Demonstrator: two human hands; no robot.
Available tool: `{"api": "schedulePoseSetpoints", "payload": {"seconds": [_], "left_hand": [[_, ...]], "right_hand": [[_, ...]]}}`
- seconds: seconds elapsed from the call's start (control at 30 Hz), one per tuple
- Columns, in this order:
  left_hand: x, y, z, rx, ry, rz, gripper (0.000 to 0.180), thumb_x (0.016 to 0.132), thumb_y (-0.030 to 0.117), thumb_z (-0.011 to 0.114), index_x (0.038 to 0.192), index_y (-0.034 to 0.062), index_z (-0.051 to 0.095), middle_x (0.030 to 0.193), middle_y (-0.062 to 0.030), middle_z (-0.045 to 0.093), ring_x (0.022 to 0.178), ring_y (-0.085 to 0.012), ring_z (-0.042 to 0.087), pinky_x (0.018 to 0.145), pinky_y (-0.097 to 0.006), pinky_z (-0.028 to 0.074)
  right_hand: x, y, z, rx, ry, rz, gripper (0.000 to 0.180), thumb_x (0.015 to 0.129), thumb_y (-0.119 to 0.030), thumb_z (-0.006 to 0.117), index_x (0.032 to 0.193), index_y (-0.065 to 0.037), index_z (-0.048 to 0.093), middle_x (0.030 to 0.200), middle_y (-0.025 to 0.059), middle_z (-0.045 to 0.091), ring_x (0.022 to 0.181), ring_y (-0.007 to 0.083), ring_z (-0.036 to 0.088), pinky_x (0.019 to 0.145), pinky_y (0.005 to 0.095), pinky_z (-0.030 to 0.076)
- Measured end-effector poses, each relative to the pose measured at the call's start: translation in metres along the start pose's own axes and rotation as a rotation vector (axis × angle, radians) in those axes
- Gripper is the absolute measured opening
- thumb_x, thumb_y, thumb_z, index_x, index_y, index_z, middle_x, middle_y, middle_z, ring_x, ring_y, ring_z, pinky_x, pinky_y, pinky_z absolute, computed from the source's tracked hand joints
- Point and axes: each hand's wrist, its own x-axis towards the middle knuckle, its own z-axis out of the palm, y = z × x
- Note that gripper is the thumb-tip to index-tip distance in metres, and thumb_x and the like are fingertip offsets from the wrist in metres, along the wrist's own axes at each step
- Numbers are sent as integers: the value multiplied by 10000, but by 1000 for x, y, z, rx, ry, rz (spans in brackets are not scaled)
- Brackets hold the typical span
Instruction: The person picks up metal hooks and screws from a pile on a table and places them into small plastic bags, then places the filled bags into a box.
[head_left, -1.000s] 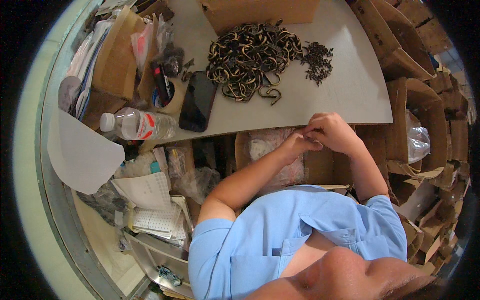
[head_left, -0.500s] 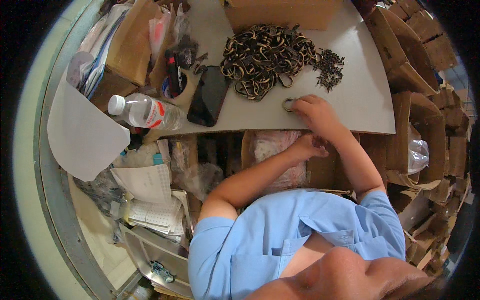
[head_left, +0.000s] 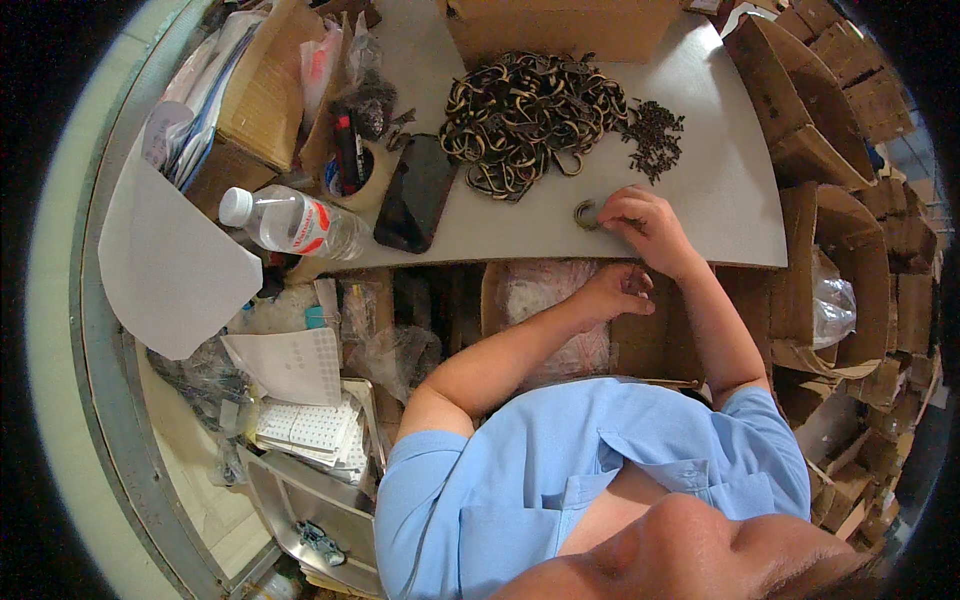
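My right hand point(head_left: 645, 228) is over the near part of the tabletop, fingertips pinched together at the right edge of a small bronze-coloured curved metal ring point(head_left: 586, 214). Whether they touch the ring or pinch something tiny, I cannot make out. Below the table edge, my left hand point(head_left: 618, 290) is curled, thumb and fingers close together; anything in it is too small to name. Beyond the hands lies a tangled heap of similar bronze and dark metal rings point(head_left: 530, 120). To its right is a small pile of dark, screw-like pieces point(head_left: 655, 140).
Left of the heap are a black phone point(head_left: 412, 195), a clear water bottle point(head_left: 300, 225) on its side, a tape roll point(head_left: 375, 178) and a marker point(head_left: 348, 155). Cardboard boxes point(head_left: 830, 270) line the right; another box point(head_left: 560, 30) stands at the back. Papers point(head_left: 305, 425) lie lower left.
My right hand has shifted slightly right, and the small ring has moved a little the same way, now showing more fully beside the fingertips. My left hand stays nearly in place.
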Motion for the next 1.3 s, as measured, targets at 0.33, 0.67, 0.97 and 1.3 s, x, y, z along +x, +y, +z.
{"api": "schedulePoseSetpoints", "payload": {"seconds": [0.33, 0.67, 0.97, 1.3], "left_hand": [[-2, 3, 2, 42, 55, 113, 372, 719, 80, 763, 1031, 45, 563, 942, -18, 591, 877, -119, 541, 804, -263, 441], [-16, 10, 27, 604, 218, 472, 436, 731, 13, 673, 1125, 25, 486, 986, -100, 589, 922, -164, 568, 800, -302, 468], [-21, 29, 9, 403, -89, 362, 700, 669, -38, 564, 1323, 32, 323, 1203, -122, 476, 1135, -205, 473, 952, -332, 394], [-36, 54, 19, 349, 149, 423, 218, 879, 137, 617, 1031, -19, 606, 940, -36, 629, 859, -82, 576, 746, -232, 478]], "right_hand": [[-42, -19, -27, 98, 46, 196, 156, 727, 17, 626, 877, -25, 637, 877, 107, 637, 823, 302, 599, 736, 353, 489], [-73, -56, -35, 118, -118, 418, 168, 667, -20, 690, 828, -25, 642, 837, 133, 636, 757, 304, 611, 675, 346, 490], [-83, -60, -36, -116, -160, 80, 171, 667, -37, 670, 834, -71, 654, 1161, 126, 484, 1088, 323, 447, 939, 399, 407], [-88, -53, -47, 139, 43, 250, 178, 680, -13, 713, 812, -26, 594, 799, 91, 605, 727, 234, 610, 626, 309, 493]]}}
